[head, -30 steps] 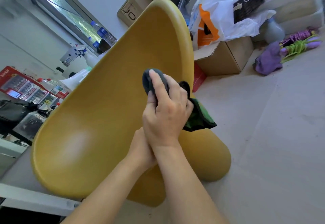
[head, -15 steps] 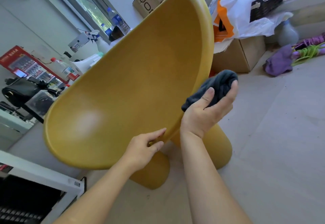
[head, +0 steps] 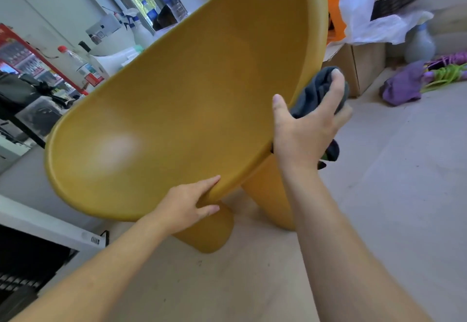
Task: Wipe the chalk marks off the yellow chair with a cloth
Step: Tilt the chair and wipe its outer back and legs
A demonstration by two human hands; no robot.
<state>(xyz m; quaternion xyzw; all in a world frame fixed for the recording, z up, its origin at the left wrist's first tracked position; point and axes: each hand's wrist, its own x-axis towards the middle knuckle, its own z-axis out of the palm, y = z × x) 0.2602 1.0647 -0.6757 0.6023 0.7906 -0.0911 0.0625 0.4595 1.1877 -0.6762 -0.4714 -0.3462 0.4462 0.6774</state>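
Note:
The yellow chair (head: 192, 109) stands tilted on the floor, its curved seat shell facing me. A pale smudge shows on the seat's lower left. My left hand (head: 188, 201) holds the shell's near lower rim, thumb on top and fingers underneath. My right hand (head: 305, 129) grips a bunched dark grey cloth (head: 313, 92) at the shell's right rim, against its outer side. Part of the cloth hangs below my palm.
Cardboard boxes (head: 358, 66) with plastic bags stand behind the chair at right. A purple cloth and a green bundle (head: 404, 84) lie on the floor. Bottles (head: 80, 66) and a sprayer crowd the left, and a white shelf edge (head: 45, 228) sits near left.
My right hand has carried the cloth off the inner seat surface to the chair's right rim. My left hand has come out from behind my right wrist and taken the lower rim.

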